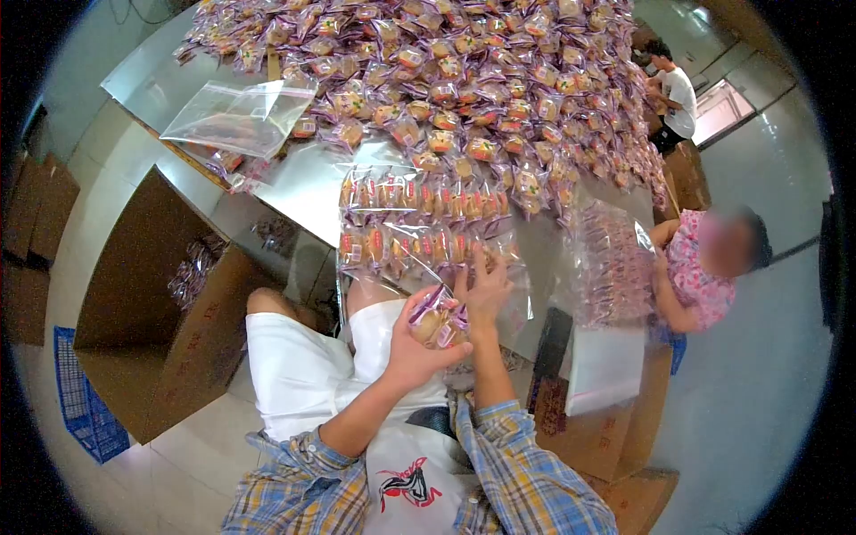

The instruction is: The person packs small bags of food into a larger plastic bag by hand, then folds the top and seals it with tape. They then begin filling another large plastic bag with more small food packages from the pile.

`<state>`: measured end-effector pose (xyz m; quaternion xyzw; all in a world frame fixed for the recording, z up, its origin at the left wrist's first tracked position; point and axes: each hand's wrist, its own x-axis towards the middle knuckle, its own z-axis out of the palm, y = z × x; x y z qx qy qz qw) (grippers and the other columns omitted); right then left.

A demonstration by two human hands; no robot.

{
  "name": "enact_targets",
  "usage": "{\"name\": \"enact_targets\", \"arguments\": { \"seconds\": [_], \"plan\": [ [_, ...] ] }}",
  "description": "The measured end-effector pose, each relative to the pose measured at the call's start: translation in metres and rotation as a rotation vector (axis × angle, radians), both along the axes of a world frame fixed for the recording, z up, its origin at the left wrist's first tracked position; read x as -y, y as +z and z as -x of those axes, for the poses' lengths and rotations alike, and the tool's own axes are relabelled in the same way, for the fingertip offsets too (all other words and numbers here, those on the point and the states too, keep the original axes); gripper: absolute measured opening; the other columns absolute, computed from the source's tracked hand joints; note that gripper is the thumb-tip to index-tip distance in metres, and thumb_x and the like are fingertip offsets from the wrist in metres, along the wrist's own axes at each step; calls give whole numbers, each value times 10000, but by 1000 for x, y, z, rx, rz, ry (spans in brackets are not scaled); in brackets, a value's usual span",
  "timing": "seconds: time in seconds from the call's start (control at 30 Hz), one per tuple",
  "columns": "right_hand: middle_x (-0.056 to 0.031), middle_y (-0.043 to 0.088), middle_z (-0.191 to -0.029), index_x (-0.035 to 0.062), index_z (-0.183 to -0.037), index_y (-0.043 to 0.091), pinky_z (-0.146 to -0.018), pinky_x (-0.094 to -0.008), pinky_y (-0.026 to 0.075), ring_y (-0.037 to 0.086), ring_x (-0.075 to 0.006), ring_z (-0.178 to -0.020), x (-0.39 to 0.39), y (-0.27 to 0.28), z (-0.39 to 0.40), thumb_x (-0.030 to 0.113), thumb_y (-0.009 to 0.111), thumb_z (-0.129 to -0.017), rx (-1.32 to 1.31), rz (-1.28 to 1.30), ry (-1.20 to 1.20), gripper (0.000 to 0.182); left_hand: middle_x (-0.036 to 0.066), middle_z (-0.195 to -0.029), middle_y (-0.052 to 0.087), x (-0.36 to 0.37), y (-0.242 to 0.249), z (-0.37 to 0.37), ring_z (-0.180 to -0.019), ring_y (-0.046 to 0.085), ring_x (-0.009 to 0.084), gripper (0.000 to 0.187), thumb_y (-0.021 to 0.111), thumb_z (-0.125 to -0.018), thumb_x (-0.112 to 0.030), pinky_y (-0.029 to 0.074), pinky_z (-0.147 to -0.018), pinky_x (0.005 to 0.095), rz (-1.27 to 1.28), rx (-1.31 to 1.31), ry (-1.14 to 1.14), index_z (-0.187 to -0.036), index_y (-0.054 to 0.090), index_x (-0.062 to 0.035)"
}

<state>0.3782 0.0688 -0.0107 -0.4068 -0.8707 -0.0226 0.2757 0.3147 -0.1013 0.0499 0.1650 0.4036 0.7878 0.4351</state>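
My left hand [417, 352] is closed around a few small cakes in clear and purple wrappers [437, 319], held above my lap. My right hand [488, 287] reaches forward with its fingers stretched out and apart, its fingertips touching the right end of the nearer row of wrapped cakes [392, 246]. A second row of wrapped cakes [419, 198] stands just behind it. Both rows stand on edge in a clear plastic bag [517, 308] at the table's front edge. What lies under my right fingers is partly hidden.
A large heap of wrapped cakes [481, 80] covers the metal table [299, 183]. A clear zip bag [236, 116] lies left. An open carton [134, 312] and blue crate [89, 419] stand left. At right, a person [704, 276] is beside a filled bag [611, 259]; another person [673, 98] is farther back.
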Motion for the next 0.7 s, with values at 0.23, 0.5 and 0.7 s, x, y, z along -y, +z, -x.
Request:
{"name": "enact_targets", "arguments": {
  "seconds": [0.23, 0.5, 0.7],
  "plan": [
    [-183, 639, -1167, 64, -1348, 610, -903, -464, 464, 626, -347, -1011, -7, -11, -9, 249, 712, -885, -139, 24, 74, 508, 92, -1265, 620, 1, 1, 2, -1150, 621, 188, 925, 929, -641, 9, 520, -1007, 360, 8, -15, -16, -1404, 408, -27],
    [-173, 678, -1065, 44, -1163, 696, -959, -496, 438, 599, -373, -1001, 0, 13, -5, 247, 692, -935, -171, 4, -89, 305, 91, -1259, 626, 0, -2, 2, -1159, 617, 185, 920, 926, -639, 0, 511, -1016, 360, 27, -14, -41, -1404, 414, -30],
    [-260, 516, -1369, 33, -1150, 679, -984, -502, 436, 582, -421, -1072, 2, 13, -2, 267, 677, -937, -93, -218, -90, 317, 96, -1267, 624, 3, 0, 0, -1158, 618, 186, 916, 931, -639, -5, 513, -1011, 361, 45, -37, -41, -1401, 422, -28]
  ]
}}
